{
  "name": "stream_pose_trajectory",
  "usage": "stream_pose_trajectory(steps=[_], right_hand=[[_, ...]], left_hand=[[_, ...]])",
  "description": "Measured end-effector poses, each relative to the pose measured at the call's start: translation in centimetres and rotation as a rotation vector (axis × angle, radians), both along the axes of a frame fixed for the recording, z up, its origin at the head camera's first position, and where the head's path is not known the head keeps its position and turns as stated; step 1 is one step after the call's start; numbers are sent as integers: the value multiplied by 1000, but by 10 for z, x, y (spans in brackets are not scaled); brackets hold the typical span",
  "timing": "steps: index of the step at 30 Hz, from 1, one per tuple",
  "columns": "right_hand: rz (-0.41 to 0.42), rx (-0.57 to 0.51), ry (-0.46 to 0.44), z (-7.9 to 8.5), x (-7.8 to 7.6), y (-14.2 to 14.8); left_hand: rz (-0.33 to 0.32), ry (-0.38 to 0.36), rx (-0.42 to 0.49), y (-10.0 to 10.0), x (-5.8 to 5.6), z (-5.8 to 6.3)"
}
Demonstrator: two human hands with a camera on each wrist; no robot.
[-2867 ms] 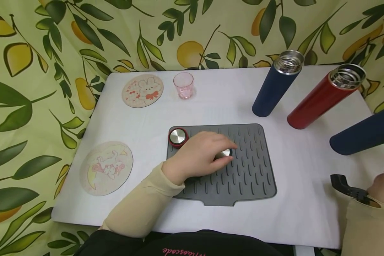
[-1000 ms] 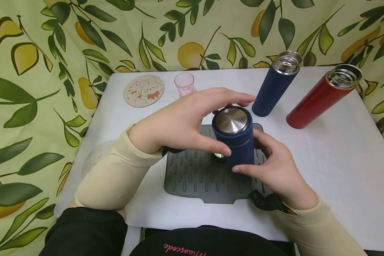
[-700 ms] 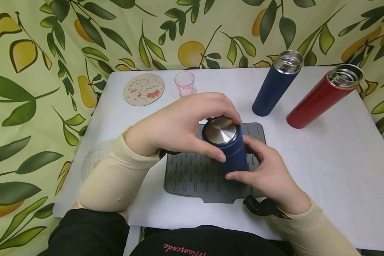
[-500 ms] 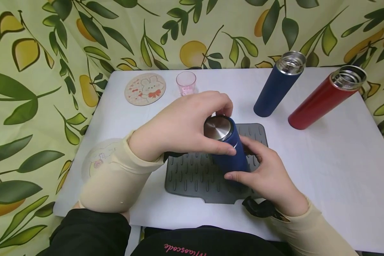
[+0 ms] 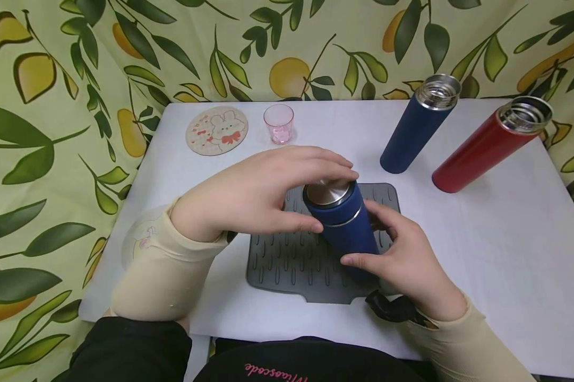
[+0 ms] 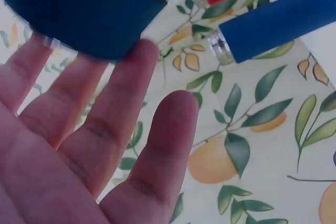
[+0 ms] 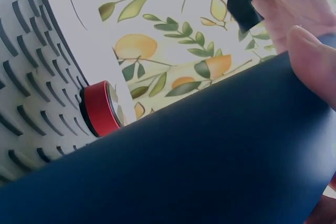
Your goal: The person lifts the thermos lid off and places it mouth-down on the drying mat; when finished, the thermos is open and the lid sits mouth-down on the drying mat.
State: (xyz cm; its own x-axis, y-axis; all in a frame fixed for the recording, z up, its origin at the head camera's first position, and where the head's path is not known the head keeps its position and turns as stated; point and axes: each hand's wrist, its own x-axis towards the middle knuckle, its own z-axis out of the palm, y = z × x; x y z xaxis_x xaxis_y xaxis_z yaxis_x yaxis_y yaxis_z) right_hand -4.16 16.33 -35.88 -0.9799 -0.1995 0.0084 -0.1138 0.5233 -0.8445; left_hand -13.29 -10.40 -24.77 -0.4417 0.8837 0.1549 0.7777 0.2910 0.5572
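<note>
My right hand [image 5: 406,260] grips the body of a navy blue thermos flask [image 5: 351,239], which stands tilted over the grey ridged drying mat [image 5: 282,268]. A blue lid [image 5: 336,212] with a shiny steel top sits on the flask, and a thin silver line marks the seam. My left hand [image 5: 263,191] arches over that lid with fingers extended. Its thumb stands away from the lid's near side, while the fingertips [image 6: 142,53] lie at the lid's edge in the left wrist view. A red lid [image 7: 102,109] rests on the mat in the right wrist view, hidden behind my left hand in the head view.
Another blue flask [image 5: 416,132] and a red flask [image 5: 487,148], both uncapped, stand at the back right. A pink glass [image 5: 279,124] and a round rabbit coaster [image 5: 217,131] are at the back left. My left forearm partly covers a second coaster [image 5: 136,239].
The blue flask has come from the far right to over the mat, and the lid has gone from the mat onto it. My left fingers, bent round the lid half a second ago, have loosened.
</note>
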Motion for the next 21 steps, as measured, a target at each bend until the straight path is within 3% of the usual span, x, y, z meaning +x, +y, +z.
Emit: stream_pose_trajectory(steps=[5, 11, 16, 21], right_hand=[[29, 12, -4, -2, -1, 0], [56, 8, 11, -3, 1, 0], [69, -2, 25, -3, 2, -2], [76, 1, 22, -4, 2, -3]], left_hand=[[-11, -37, 6, -6, -2, 0], [51, -11, -50, -3, -1, -3], [150, 35, -79, 2, 3, -6], [301, 156, -170, 8, 10, -6]])
